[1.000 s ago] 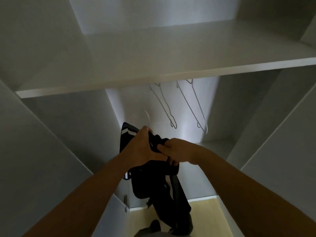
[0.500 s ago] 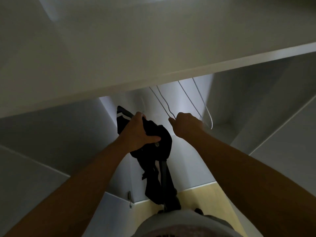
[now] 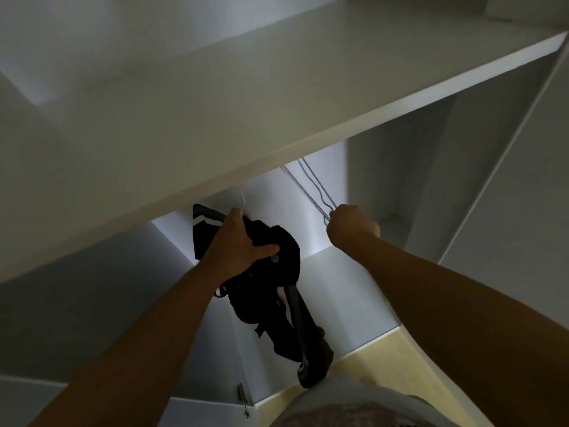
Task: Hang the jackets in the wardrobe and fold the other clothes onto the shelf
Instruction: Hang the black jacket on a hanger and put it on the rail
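Note:
A black jacket [image 3: 271, 291] with white stripes hangs bunched from my left hand [image 3: 243, 245], which grips its upper part inside the white wardrobe. To the right, my right hand [image 3: 352, 224] is closed around the lower ends of thin wire hangers [image 3: 314, 189] that slant down from under the shelf [image 3: 215, 124]. A white hanger hook [image 3: 241, 197] shows just above my left hand. The rail is hidden by the shelf.
The wide white shelf spans the upper half of the view. A wardrobe side panel [image 3: 492, 180] stands at the right, and a hinge [image 3: 243, 396] sits on the lower left panel. Pale wooden floor [image 3: 385, 359] lies below.
My right hand let go of the jacket and moved right to take hold of the wire hangers. The left hand alone keeps the jacket. The view tilted downward and leftward.

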`<state>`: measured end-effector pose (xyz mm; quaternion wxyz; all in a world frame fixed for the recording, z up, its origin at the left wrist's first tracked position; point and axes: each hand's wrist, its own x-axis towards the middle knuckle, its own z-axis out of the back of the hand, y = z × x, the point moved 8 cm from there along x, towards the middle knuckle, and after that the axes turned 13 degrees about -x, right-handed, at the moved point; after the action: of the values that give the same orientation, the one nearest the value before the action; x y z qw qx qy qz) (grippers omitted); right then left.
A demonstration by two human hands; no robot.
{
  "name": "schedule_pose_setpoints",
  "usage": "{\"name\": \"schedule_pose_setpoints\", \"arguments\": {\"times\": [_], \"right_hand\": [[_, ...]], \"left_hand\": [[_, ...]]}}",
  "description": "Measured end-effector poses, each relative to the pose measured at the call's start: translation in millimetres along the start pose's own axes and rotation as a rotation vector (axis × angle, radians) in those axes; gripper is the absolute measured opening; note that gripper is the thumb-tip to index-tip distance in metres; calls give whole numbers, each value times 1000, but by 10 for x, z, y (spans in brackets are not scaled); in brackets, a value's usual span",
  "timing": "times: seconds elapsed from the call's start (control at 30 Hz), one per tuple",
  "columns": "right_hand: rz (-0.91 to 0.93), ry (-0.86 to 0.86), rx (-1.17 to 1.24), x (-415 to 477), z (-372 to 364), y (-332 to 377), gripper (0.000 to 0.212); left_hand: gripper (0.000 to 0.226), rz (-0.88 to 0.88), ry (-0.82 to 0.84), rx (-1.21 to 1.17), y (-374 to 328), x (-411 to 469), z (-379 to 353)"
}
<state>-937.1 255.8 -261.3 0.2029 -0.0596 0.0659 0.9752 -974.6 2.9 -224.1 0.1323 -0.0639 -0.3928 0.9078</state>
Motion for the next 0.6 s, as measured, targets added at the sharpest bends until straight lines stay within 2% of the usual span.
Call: {"name": "schedule_pose_setpoints", "arguments": {"times": [0.1,0.33,0.43,0.6], "right_hand": [[-27,39,-53,85,-13,-203,30],[-268,-1,163,275,76,-732,32],[-332,-38,193,365,173,-972,38],[-376,-68,149,447,289,-1304,35]], "left_hand": [[78,-20,11,-19,-86,121,-34],[85,-45,5,-82,-322,404,-120],[89,-53,11,-102,-489,497,-205],[95,-68,2,-117,-735,616,-353]]}}
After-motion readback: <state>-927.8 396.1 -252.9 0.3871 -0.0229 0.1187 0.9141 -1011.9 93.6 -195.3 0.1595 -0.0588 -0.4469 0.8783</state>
